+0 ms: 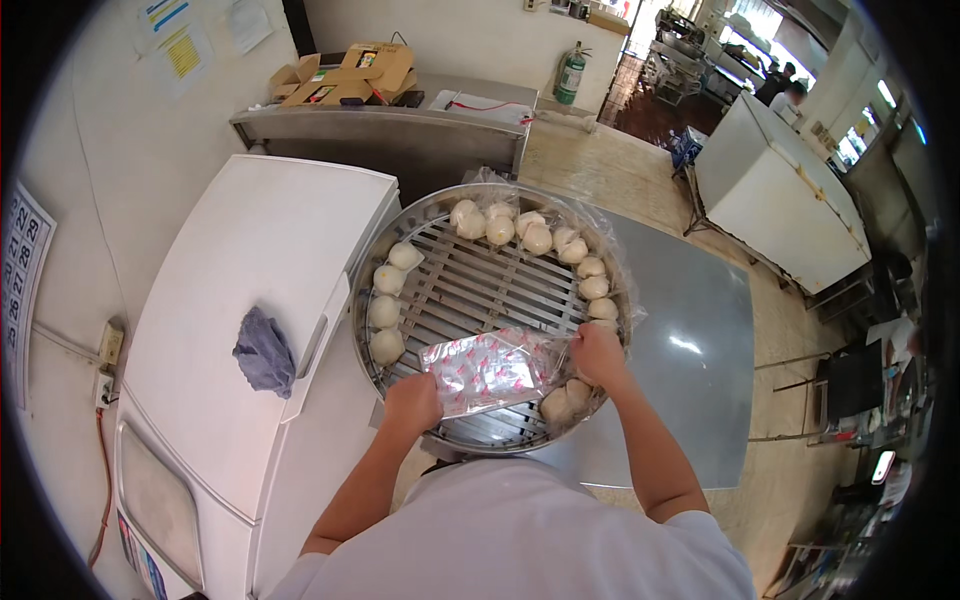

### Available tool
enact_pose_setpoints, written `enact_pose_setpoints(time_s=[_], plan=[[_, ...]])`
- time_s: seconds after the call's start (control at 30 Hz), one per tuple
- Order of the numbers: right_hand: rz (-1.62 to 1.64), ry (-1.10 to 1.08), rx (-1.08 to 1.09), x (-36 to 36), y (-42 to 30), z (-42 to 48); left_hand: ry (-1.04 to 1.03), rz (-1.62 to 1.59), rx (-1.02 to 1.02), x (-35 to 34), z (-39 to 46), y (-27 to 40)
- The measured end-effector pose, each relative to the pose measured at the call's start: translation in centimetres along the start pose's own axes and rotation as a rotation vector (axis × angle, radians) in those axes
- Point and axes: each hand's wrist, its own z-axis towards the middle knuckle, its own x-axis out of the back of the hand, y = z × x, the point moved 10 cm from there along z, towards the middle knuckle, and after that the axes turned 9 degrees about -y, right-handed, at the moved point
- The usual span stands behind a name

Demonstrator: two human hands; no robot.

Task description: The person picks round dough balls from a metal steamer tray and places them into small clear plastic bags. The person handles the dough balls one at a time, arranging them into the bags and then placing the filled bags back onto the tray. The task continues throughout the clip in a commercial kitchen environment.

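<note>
A clear plastic bag with a red print [491, 371] is stretched between my two hands over a large round metal steamer tray with slats [495, 292]. My left hand [414, 405] grips the bag's lower left corner. My right hand [598, 352] grips its gathered right end near the tray's right rim. White steamed buns in clear bags [500, 225] line the tray's far side, and more buns [593, 286] sit along the right. Several buns without a visible bag [387, 312] stand at the left side. Beside my right hand, two buns [566, 401] lie in clear plastic at the near right.
The tray stands on a steel table [682, 330]. At left is a white chest-like appliance [277, 225] with a grey-blue cloth [265, 352] on it. Flattened cardboard boxes [352, 75] lie on a steel counter behind. Farther off are a fire extinguisher [570, 77], a white freezer [780, 195] and people [787, 97].
</note>
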Motion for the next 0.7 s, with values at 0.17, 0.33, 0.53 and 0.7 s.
enact_pose_setpoints(time_s=[0.17, 0.33, 0.53, 0.7], plan=[[0.112, 0.179, 0.082, 1.1, 2.2, -1.3, 0.356, -0.163, -0.205, 3.8, -1.5, 4.0], [0.434, 0.210, -0.005, 4.9, 1.3, -2.9, 0.161, -0.579, -0.376, 2.7, -2.0, 7.8], [0.791, -0.238, 0.044, -3.8, -5.9, -8.0, -0.093, -1.222, -0.621, 1.2, -3.6, 14.2], [1.140, -0.182, -0.033, -5.5, -6.2, -8.6, -0.266, -1.525, -0.353, -2.7, -0.6, 10.5]])
